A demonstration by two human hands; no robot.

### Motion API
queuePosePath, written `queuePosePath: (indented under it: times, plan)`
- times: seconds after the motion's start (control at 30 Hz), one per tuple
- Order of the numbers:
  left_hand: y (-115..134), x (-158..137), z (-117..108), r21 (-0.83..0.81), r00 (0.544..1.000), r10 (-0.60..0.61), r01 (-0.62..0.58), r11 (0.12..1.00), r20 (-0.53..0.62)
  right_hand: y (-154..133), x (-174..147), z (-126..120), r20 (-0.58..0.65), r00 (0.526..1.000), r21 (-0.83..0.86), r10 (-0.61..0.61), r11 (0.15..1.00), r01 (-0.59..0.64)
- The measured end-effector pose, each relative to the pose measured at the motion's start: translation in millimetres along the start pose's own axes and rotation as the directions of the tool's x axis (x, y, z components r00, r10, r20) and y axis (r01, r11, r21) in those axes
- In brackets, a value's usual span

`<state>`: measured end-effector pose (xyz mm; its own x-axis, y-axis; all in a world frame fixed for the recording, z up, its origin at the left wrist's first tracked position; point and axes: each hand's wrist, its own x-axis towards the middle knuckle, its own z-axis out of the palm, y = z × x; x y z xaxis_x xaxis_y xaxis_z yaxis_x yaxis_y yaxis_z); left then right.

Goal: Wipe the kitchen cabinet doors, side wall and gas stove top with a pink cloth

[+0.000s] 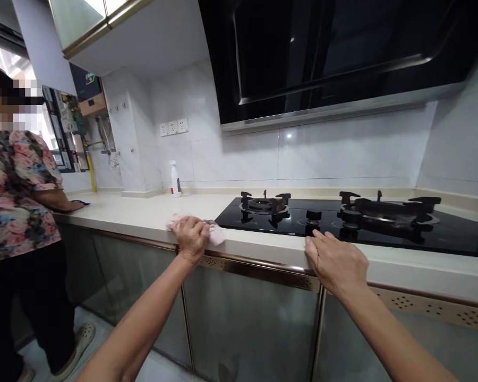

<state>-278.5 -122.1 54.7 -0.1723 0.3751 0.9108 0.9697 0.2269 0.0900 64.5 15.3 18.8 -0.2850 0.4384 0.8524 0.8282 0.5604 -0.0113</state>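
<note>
My left hand [191,237] is closed over a pale pink cloth [216,234], pressing it on the front of the white countertop [139,212] just left of the stove. Some of the cloth shows on both sides of my fingers. Flat on the counter's front edge lies my right hand [339,261], fingers stretched out and holding nothing. Its fingertips are close to the front rim of the black glass gas stove [284,228], below a black knob [314,216].
A white spray bottle [175,181] stands by the back wall. At the left, another person [22,185] in a flowered top rests a hand [69,205] on a dark blue cloth [82,202]. Overhead hangs a black range hood [334,58]; cabinet doors [250,318] lie below the counter.
</note>
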Motion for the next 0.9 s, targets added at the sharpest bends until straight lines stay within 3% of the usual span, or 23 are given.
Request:
queuePosePath:
  times: [0.07,0.23,0.3,0.37,0.47,0.57,0.73,0.83,0.9]
  plan:
    - [49,-6,11,-0.026,0.995,0.096,-0.095,0.995,0.03,0,0,1,0.0,1.0,0.0,0.0,1.0,0.0]
    - [185,-19,36,-0.145,0.932,0.361,-0.354,0.924,0.031,9,-3,2,-0.004,1.0,0.058,-0.023,0.998,0.024]
    - [216,-22,41,-0.168,0.931,0.362,-0.349,0.922,0.053,13,-4,3,-0.022,0.999,0.077,-0.033,0.996,0.034]
    - [223,-23,41,-0.176,0.926,0.375,-0.365,0.914,0.026,16,-5,4,-0.044,0.998,0.073,-0.046,0.996,0.049]
    - [195,-23,37,-0.15,0.884,0.46,-0.467,0.871,-0.083,18,-6,5,-0.075,0.993,0.044,-0.095,0.994,0.099]
    - [144,-23,30,-0.098,0.855,0.497,-0.513,0.853,-0.147,18,-6,5,-0.121,0.983,-0.004,-0.14,0.99,0.14]
    - [56,-26,12,-0.081,0.925,0.355,-0.367,0.927,-0.132,14,-4,2,-0.229,0.956,-0.06,-0.184,0.983,0.175]
    - [18,-24,-3,-0.066,0.982,0.183,-0.185,0.98,-0.039,11,-3,2,-0.262,0.947,-0.064,-0.185,0.983,0.174]
    - [2,-15,-11,-0.088,0.992,0.116,-0.112,0.99,0.048,9,-3,2,-0.272,0.946,-0.056,-0.177,0.984,0.168]
